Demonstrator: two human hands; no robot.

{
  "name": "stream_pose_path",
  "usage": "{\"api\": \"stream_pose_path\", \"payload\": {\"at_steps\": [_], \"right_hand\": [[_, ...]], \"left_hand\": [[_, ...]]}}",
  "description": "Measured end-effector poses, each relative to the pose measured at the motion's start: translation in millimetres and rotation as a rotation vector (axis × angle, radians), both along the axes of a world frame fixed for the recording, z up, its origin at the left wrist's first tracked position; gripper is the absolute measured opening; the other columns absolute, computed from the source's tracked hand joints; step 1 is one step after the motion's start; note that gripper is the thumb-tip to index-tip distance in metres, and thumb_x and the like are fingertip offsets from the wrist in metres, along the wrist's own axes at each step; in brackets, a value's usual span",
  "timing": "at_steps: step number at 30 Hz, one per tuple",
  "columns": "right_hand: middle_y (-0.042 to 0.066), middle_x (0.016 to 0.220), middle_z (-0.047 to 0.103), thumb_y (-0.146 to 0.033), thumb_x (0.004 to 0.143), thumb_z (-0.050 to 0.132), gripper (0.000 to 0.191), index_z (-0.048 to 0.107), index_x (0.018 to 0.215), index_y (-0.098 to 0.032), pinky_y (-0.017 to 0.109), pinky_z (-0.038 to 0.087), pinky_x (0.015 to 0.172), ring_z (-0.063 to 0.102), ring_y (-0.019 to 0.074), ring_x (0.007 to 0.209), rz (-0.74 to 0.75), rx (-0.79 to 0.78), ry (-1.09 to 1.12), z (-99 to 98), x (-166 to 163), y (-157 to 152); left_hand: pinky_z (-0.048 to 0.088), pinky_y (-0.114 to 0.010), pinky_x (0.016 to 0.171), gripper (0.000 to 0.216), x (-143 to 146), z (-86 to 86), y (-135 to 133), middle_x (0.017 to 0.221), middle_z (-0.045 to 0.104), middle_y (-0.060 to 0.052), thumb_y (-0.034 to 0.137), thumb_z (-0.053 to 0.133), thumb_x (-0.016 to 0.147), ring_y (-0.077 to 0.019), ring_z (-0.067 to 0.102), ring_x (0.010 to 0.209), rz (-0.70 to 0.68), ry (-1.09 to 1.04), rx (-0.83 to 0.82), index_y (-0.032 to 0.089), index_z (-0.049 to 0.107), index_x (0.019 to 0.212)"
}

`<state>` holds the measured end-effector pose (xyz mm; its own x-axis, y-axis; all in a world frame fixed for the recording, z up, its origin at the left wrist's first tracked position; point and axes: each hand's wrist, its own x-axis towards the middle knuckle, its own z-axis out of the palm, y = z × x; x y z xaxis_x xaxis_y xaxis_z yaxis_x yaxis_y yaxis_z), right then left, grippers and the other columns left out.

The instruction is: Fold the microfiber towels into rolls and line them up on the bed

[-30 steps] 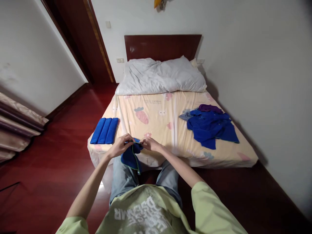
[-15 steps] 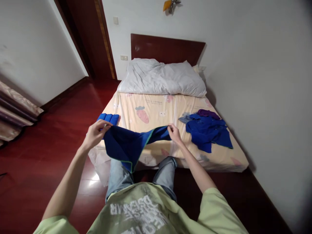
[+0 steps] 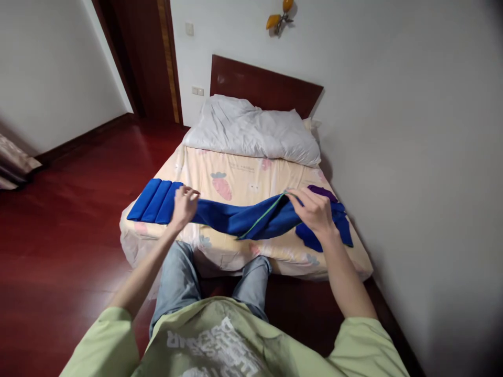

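Stretched between my two hands above the bed is a blue cloth (image 3: 231, 217) with a green edge, folded diagonally and sagging a little in the middle. My left hand (image 3: 184, 208) pinches its left end, close beside the folded blue cloths (image 3: 153, 201) that lie in strips at the bed's left edge. At the other end, my right hand (image 3: 313, 209) grips the cloth between thumb and fingers. Behind and under that hand lies a loose pile of blue cloths (image 3: 341, 222), partly hidden by my wrist, with a purple cloth (image 3: 322, 192) at its back.
The bed (image 3: 184, 167) has a pale patterned sheet, and a white bulky pillow or quilt (image 3: 255, 128) lies against the dark headboard (image 3: 267, 81). My legs stand at its front edge. A wall (image 3: 412, 157) runs close along the right side; dark red floor (image 3: 78, 209) spreads left.
The cloth has been raised and pulled out wider, its hanging corner no longer dangling low. My right hand has moved right, my left hand slightly right. The view has shifted, showing more folded cloths.
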<state>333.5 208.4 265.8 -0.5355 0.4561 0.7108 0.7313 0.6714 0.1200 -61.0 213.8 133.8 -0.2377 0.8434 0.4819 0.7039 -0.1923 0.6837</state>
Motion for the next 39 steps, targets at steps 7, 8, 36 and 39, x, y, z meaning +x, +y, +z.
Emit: {"api": "stream_pose_path", "payload": {"at_steps": [7,8,36,39], "right_hand": [[0.005,0.084,0.077,-0.022,0.102,0.056,0.019,0.075,0.097,-0.018,0.026,0.047,0.065,0.07,0.0154,0.069,0.017,0.017,-0.086,5.4,-44,-26],[0.005,0.084,0.077,-0.022,0.102,0.056,0.02,0.074,0.097,-0.018,0.027,0.048,0.066,0.07,0.0155,0.07,0.02,0.011,-0.078,5.4,-45,-27],[0.003,0.077,0.07,-0.049,0.088,0.072,0.029,0.071,0.08,-0.021,0.029,0.048,0.062,0.064,0.018,0.068,0.002,-0.666,0.137,-51.8,80,4],[0.004,0.083,0.069,-0.039,0.092,0.065,0.021,0.073,0.086,-0.021,0.029,0.049,0.065,0.065,0.0185,0.074,0.041,-0.7,0.122,-69.5,81,3]], "left_hand": [[0.058,-0.039,0.079,0.035,154,-10.3,-67,0.106,0.065,-0.011,0.053,0.068,0.09,-0.0255,0.067,0.093,-0.636,-0.143,-0.09,0.025,0.063,0.111],[0.058,-0.041,0.078,0.031,164,-16.1,-70,0.103,0.065,-0.012,0.051,0.065,0.092,-0.0265,0.067,0.091,-0.615,-0.141,-0.094,0.025,0.063,0.107],[0.053,-0.025,0.076,0.024,-98,89.4,-59,0.096,0.075,-0.003,0.024,0.057,0.093,-0.0136,0.067,0.085,0.08,0.092,0.295,0.016,0.078,0.101],[0.051,-0.024,0.077,0.024,-88,122.7,-62,0.094,0.075,-0.002,0.024,0.058,0.093,-0.0118,0.065,0.082,0.104,0.124,0.354,0.015,0.079,0.101]]}}
